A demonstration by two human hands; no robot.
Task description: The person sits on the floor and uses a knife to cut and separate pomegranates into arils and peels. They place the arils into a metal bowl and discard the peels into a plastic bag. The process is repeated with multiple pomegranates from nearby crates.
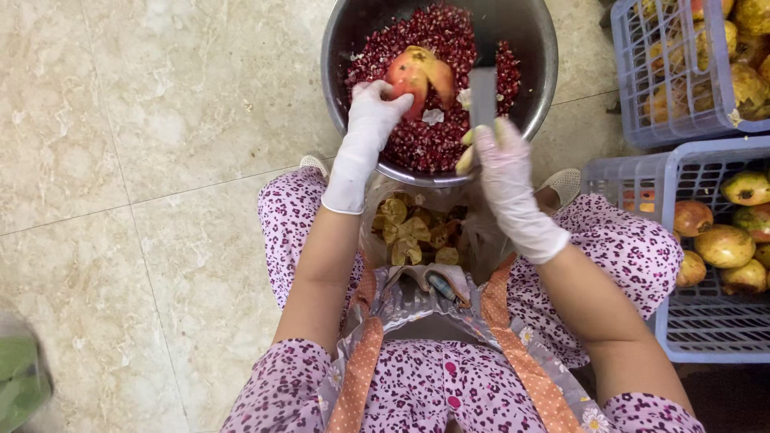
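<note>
My left hand (pixel 370 112), in a white glove, grips a cut pomegranate piece (pixel 417 74) over a metal bowl (pixel 341 40) full of dark red pomegranate seeds (pixel 437 140). My right hand (pixel 499 152), also gloved, is closed around a knife handle, and the flat blade (pixel 483 95) points up over the seeds, just right of the fruit. A scrap of pale peel sticks out by the right fingers.
A clear bag of yellow peel pieces (pixel 413 232) sits between my knees below the bowl. Two lavender plastic crates (pixel 706 321) of whole pomegranates (pixel 726 244) stand at the right. Beige floor tiles (pixel 160 160) stretch to the left, with something green (pixel 20 381) at the lower left.
</note>
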